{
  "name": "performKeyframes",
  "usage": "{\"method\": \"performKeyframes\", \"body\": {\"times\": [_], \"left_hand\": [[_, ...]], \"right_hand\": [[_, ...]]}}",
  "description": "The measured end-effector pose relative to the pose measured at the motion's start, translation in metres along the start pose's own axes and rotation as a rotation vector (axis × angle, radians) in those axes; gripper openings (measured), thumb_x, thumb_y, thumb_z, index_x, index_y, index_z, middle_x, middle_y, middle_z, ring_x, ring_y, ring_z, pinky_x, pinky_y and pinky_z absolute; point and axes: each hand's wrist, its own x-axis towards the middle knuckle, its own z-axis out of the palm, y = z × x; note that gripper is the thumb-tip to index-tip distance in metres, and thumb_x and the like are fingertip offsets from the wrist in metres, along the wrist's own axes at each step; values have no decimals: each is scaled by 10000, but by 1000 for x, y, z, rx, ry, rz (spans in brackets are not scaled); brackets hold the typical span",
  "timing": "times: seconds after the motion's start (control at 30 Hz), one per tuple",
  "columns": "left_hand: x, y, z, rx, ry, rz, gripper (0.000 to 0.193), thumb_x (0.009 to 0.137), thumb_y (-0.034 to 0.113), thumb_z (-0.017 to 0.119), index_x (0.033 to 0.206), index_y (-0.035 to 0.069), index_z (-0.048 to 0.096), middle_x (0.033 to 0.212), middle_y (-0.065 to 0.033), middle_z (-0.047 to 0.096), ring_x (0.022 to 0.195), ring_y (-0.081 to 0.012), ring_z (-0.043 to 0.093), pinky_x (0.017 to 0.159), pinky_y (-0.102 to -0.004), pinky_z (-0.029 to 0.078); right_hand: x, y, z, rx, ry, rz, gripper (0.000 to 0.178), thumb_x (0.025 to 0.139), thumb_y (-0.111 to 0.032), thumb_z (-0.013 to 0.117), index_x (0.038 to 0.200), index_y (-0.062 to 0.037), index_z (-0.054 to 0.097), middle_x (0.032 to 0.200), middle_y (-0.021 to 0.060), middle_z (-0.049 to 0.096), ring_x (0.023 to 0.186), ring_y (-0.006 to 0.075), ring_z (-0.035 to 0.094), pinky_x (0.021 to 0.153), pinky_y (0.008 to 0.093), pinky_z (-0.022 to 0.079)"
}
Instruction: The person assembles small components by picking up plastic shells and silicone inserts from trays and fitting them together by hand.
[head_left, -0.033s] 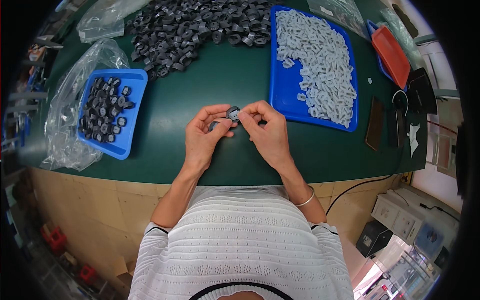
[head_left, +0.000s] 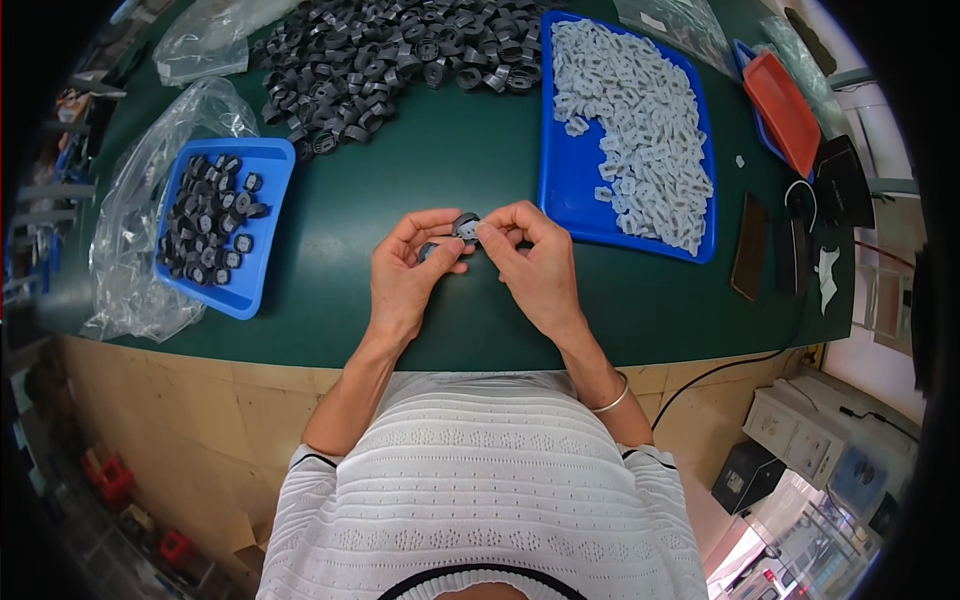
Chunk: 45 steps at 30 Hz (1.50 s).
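Observation:
Above the table, near its front edge, my two hands meet over a small dark grey ring-shaped plastic part. My left hand is closed, pinching this ring between thumb and fingers. A second dark ring is tucked in the same hand, against the curled fingers. In the ring's opening shows a small pale grey plastic piece. The thumb and forefinger of my right hand are pinched on that piece. Something dark shows under the right hand's curled fingers, too hidden to name.
A heap of dark rings lies at the back. On the right, a blue tray holds many pale pieces; on the left, a smaller blue tray holds rings with pale inserts. Plastic bags, a red tray and a brown slab lie around.

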Motion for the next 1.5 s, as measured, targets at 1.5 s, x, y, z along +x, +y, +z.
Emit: {"method": "performKeyframes", "body": {"times": [1.5], "left_hand": [[-8, -16, 14, 60, 88, 159, 254, 865, -93, 590, 1116, -55, 572, 1007, -130, 647, 861, -151, 647, 813, -253, 531]], "right_hand": [[8, 25, 20, 558, -42, 121, 89, 847, 0, 605, 934, 21, 606, 782, 44, 611, 679, 80, 581, 580, 216, 483]]}}
